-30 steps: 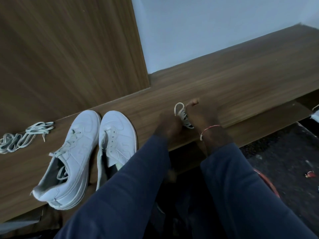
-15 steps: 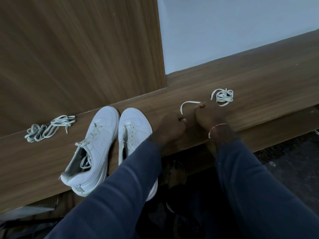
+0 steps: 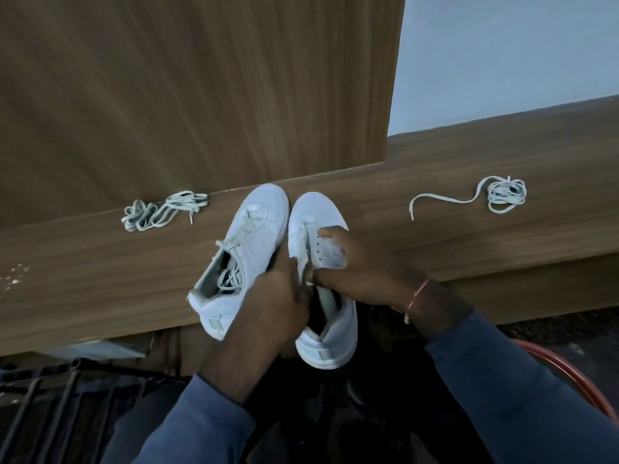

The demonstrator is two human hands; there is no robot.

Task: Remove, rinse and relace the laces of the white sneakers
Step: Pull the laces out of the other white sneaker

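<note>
Two white sneakers stand side by side on a wooden ledge point(image 3: 83, 272), toes pointing away from me. The left sneaker point(image 3: 248, 249) still carries a loose lace. The right sneaker point(image 3: 318, 222) has bare eyelets, and its heel hangs over the ledge's front edge. My left hand point(image 3: 268, 309) grips the right sneaker's tongue and inner side. My right hand point(image 3: 355, 262) holds the same sneaker from its outer side, fingers curled over the eyelet row. A bundled lace point(image 3: 164, 211) lies left of the sneakers. Another coiled lace point(image 3: 502, 194) lies to the right, one end trailing left.
A tall wooden panel point(image 3: 201, 88) rises behind the ledge, with a pale wall point(image 3: 502, 55) to its right. A red round rim point(image 3: 576, 380) shows at the lower right. Dark metal bars point(image 3: 50, 406) sit at the lower left, below the ledge.
Both hands let go of the coiled lace, left it lying on the ledge at the right, and moved left onto the right sneaker. The view shifted left as well.
</note>
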